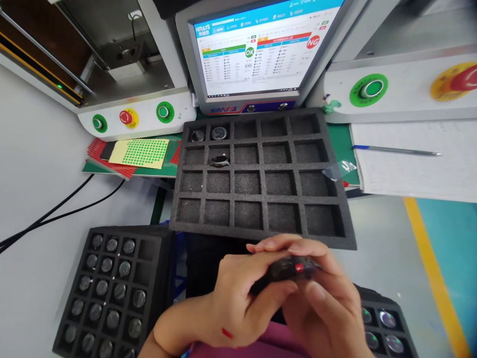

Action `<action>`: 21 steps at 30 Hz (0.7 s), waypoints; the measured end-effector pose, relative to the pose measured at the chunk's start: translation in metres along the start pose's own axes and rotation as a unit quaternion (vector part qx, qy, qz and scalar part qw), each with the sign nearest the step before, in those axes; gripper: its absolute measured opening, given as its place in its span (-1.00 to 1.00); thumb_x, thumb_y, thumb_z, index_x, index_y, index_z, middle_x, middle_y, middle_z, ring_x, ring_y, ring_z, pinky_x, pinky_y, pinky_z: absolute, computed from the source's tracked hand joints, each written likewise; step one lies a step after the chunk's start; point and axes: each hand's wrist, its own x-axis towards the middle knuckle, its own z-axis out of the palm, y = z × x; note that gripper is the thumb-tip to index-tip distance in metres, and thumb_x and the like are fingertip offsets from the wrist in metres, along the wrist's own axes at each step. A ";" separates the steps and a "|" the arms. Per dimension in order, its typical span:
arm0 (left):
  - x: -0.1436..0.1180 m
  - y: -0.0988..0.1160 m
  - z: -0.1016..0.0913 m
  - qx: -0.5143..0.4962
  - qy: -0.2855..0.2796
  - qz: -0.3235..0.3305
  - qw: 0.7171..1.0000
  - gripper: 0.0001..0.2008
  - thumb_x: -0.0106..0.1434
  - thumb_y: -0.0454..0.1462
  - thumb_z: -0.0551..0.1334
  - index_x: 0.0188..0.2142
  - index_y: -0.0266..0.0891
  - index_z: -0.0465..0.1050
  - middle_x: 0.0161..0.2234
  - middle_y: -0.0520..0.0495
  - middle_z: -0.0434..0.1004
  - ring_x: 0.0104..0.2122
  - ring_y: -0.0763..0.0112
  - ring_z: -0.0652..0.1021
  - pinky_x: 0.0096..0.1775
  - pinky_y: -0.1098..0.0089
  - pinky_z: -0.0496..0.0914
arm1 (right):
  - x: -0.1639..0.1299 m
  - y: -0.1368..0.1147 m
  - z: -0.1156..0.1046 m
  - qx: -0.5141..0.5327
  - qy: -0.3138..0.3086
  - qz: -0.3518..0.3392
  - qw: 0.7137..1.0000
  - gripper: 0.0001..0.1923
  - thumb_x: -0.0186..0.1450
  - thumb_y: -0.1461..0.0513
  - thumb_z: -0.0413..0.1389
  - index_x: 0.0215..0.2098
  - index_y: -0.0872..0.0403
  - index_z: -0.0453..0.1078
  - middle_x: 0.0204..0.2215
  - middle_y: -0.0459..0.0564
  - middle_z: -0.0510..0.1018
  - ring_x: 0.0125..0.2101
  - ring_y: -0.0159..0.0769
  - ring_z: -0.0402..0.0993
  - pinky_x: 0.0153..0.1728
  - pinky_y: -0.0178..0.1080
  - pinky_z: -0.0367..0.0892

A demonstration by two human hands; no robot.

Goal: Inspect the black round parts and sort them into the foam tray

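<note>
Foam tray (261, 191) ahead: 17 open cells (3 occupied).

Up top, a tilted grey-framed monitor (257, 49) shows a white and blue screen with a green OK badge and a red NG badge. Just below it, a large black foam tray with square pockets (261, 191) carries 3 small round parts in its far-left corner. To the left lies a yellow sheet of green dot stickers (143, 152), and beyond it a white panel with 2 green buttons and 1 red button (130, 118). On the right, a silver pen (397, 150) rests on a white paper form (417, 171).
</note>
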 end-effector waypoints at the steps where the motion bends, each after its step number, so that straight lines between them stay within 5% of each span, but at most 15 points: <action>1: -0.001 0.000 0.001 0.016 0.000 0.006 1.000 -0.76 0.40 -0.20 0.18 0.02 -0.15 0.47 -0.24 -0.02 0.69 -0.34 0.33 0.68 -0.25 0.43 0.60 | -0.001 -0.002 0.000 -0.006 -0.002 0.000 1.000 -0.87 0.31 0.17 0.21 -0.17 -0.04 0.52 -0.22 -0.05 0.58 -0.14 -0.22 0.59 -0.10 -0.24 0.53; 6: -0.001 -0.001 0.002 0.069 -0.030 0.045 0.996 -0.70 0.47 -0.18 0.05 0.13 -0.14 0.35 -0.13 -0.07 0.66 -0.22 0.28 0.68 -0.21 0.39 0.60 | -0.002 -0.008 0.002 0.048 0.005 0.040 0.998 -0.95 0.30 0.24 0.20 -0.27 -0.04 0.52 -0.27 -0.12 0.53 -0.19 -0.28 0.59 -0.12 -0.23 0.56; 14: -0.003 -0.004 -0.001 0.143 -0.062 0.105 0.982 -0.65 0.49 -0.23 -0.06 0.14 -0.27 0.32 -0.23 -0.16 0.65 -0.31 0.25 0.69 -0.30 0.40 0.60 | 0.003 -0.017 0.014 0.134 0.016 0.078 0.988 -0.89 0.17 0.26 0.31 -0.41 0.02 0.46 -0.40 -0.17 0.44 -0.32 -0.42 0.54 0.01 -0.19 0.51; 21: -0.005 -0.006 -0.001 0.182 -0.014 0.128 0.975 -0.63 0.48 -0.24 -0.06 0.21 -0.20 0.23 -0.18 -0.17 0.67 -0.30 0.25 0.69 -0.28 0.38 0.60 | 0.004 -0.013 0.012 0.138 -0.016 0.080 0.987 -0.92 0.23 0.23 0.26 -0.37 0.00 0.44 -0.37 -0.17 0.42 -0.28 -0.44 0.53 0.06 -0.19 0.46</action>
